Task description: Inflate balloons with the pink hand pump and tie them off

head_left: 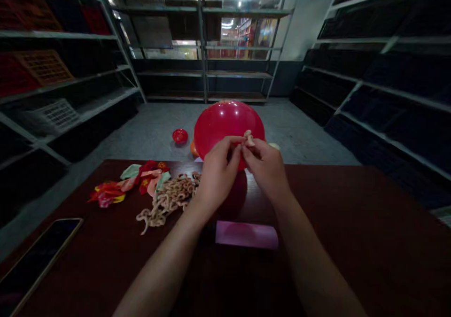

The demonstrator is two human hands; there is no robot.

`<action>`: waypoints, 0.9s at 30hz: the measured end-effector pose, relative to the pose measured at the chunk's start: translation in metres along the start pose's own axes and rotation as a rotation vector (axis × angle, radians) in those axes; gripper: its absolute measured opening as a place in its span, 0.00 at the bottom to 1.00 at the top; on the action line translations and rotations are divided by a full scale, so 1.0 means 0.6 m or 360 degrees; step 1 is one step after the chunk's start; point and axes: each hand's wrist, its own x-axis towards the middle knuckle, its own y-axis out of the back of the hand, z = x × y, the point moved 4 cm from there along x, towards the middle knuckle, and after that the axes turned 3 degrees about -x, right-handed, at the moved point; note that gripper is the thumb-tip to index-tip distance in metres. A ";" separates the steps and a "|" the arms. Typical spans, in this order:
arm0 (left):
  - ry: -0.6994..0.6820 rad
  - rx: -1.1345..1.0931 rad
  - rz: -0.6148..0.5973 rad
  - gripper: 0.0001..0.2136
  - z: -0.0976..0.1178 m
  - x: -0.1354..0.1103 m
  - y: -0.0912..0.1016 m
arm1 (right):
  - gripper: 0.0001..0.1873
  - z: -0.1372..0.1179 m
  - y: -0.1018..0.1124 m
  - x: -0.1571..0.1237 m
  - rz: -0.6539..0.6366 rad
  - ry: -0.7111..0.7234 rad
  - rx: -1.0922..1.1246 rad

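An inflated red balloon [225, 122] is held up over the far edge of the dark brown table [352, 223]. My left hand [216, 173] pinches the balloon's neck from the left. My right hand [266, 166] is closed on the same neck from the right, with a small pale clip or tie [249, 137] sticking up between its fingertips. Both hands touch each other in front of the balloon. Below them on the table lies a pink card [246, 235].
A heap of pale plastic ties [169, 199] and several flat uninflated balloons [132, 181] lie left of my hands. A dark phone [35, 260] rests at the table's left corner. A small red bowl [180, 136] sits on the floor. Metal shelves line both sides.
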 end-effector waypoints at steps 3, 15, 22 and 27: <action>0.0134 -0.0133 -0.0039 0.11 -0.024 0.010 -0.003 | 0.11 0.003 0.007 0.002 -0.0089 -0.0005 -0.0016; -0.0048 0.0275 -0.0249 0.07 -0.017 0.013 0.002 | 0.09 0.012 0.008 0.004 -0.0172 0.0072 -0.0108; -0.0113 0.0873 -0.0171 0.06 -0.020 -0.005 -0.009 | 0.08 0.002 -0.002 -0.004 0.0001 0.0257 -0.0315; -0.0135 0.1059 -0.0189 0.06 -0.012 -0.011 -0.007 | 0.09 -0.002 -0.004 -0.008 0.0010 0.0303 -0.0418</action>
